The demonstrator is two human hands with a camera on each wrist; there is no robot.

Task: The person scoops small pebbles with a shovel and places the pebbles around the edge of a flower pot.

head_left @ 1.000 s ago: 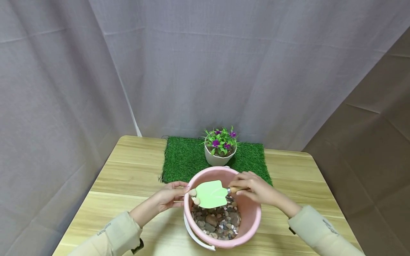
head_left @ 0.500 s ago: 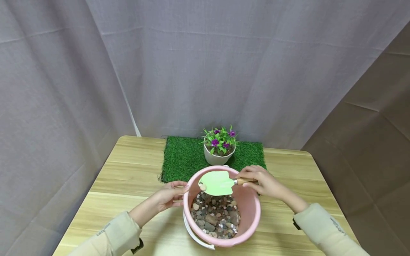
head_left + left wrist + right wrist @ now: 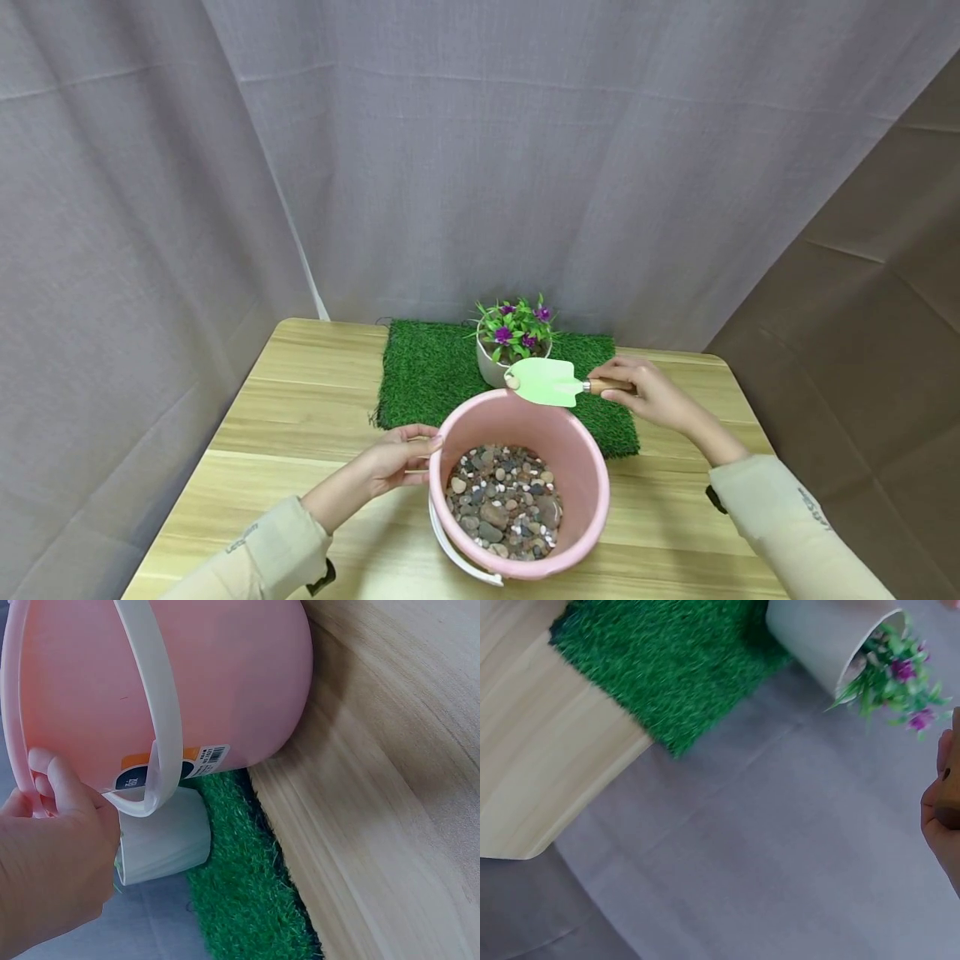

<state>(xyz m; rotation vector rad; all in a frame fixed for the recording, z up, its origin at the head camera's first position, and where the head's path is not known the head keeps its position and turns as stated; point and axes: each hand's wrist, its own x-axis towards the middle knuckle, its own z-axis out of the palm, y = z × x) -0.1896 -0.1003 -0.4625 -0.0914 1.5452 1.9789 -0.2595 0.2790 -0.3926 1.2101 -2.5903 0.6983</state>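
Observation:
My left hand point(image 3: 397, 460) pinches the left rim of a pink bucket point(image 3: 592, 475), thumb and fingers on either side of the rim in the left wrist view. Inside the bucket lies a layer of mixed pebbles point(image 3: 495, 512). My right hand point(image 3: 645, 393) grips the wooden handle of a light green garden trowel point(image 3: 545, 382), held level above the bucket's far rim. A pale pebble point(image 3: 512, 381) sits at the trowel's tip. Behind it stands a white flowerpot point(image 3: 489, 367) with a purple-flowered plant point(image 3: 513, 327), its front partly covered by the blade in the head view.
A green artificial grass mat point(image 3: 423, 375) lies under the flowerpot at the back of the wooden table point(image 3: 300, 400). The bucket's white handle point(image 3: 459, 554) hangs down its left side. Grey curtains point(image 3: 480, 167) surround the table's back and sides.
The trowel has moved from over the pebbles up, back and right to beyond the bucket's far rim. Two pebbles showed at its tip earlier; one shows now. My left hand has stayed at the rim.

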